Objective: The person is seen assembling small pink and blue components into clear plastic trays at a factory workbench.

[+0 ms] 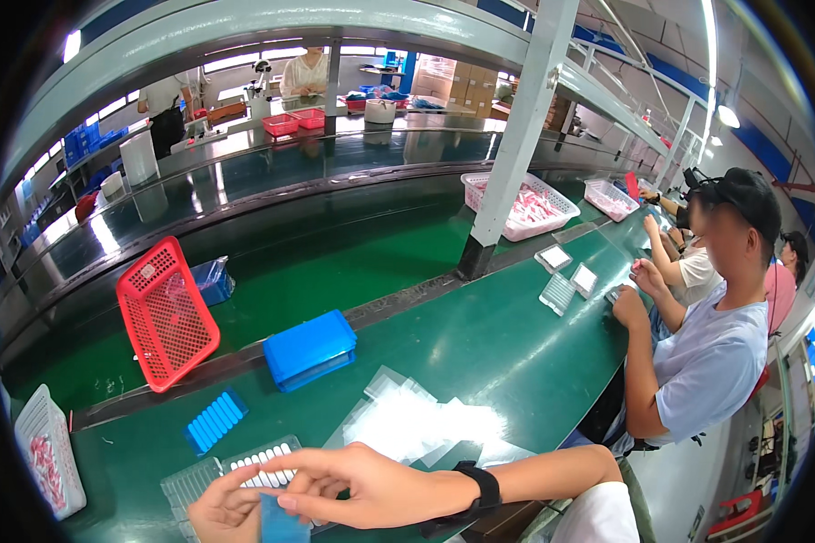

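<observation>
At the lower edge, my left hand [225, 512] and my right hand [376, 491] meet around a small translucent blue plastic piece [283, 522]. The fingers of my left hand are closed at its left side, and my right thumb and forefinger pinch toward its upper edge. Its lower part is cut off by the frame, so its kind is unclear. Just beyond my hands lies a clear ribbed tray [285, 451] with a row of white sticks, partly covered by my fingers. Beside it is another clear ribbed tray [188, 490].
Clear plastic sleeves [417, 418] lie fanned beyond my right hand. Farther out are a blue ribbed tray [215, 422], a blue tray stack [310, 351], a tilted red basket [166, 312] and a white basket [74, 471]. A grey post [519, 127] rises ahead; a co-worker [711, 335] sits right.
</observation>
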The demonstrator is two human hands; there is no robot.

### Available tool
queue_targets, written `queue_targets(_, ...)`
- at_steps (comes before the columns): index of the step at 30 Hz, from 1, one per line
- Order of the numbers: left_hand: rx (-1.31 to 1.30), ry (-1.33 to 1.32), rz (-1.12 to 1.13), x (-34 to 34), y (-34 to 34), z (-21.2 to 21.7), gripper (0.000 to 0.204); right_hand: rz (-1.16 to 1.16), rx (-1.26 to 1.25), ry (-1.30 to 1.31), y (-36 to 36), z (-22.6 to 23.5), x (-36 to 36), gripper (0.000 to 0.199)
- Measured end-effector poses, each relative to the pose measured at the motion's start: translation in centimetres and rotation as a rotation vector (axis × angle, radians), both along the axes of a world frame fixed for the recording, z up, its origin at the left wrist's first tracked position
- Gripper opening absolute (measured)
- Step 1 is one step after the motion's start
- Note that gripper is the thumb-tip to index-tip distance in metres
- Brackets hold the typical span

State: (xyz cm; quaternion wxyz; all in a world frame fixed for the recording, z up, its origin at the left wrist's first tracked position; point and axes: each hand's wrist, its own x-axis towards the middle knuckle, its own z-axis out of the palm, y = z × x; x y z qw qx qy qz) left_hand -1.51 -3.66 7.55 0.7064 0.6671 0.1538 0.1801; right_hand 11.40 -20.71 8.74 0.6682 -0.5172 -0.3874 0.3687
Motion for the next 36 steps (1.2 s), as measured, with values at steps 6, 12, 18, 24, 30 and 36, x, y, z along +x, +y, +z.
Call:
queue_targets(6,0.127,0.122,-0.057,-1.1,1.2,-1.2,0.026,-0.139,0.026,-0.576,-0.2,-0.3,0.2,0.016)
queue_targets(12,0.045,0.336,-0.137,-0.9,5.7,3.1,0.018,-0.159,-0.696,-0.734,-6.5,-0.8,10.0,0.017)
queue_targets(18,0.033,0.368,-0.220,-1.2,8.8,3.9,0.015,-0.188,-1.240,-0.593,-13.9,1.8,14.4,0.040)
queue_targets(24,0.073,0.293,-0.103,-2.4,9.3,3.6,0.014,-0.712,-1.049,-0.614,-21.7,2.9,25.9,0.020)
queue_targets(30,0.055,0.265,0.107,-7.3,10.7,1.0,0.013,-0.923,-1.345,-1.557,-33.5,-2.9,39.1,0.040)
queue_targets(36,0.024,0.298,0.344,-13.6,9.7,0.9,0.009,-0.640,-1.379,-1.673,-39.5,-4.3,42.2,0.050)
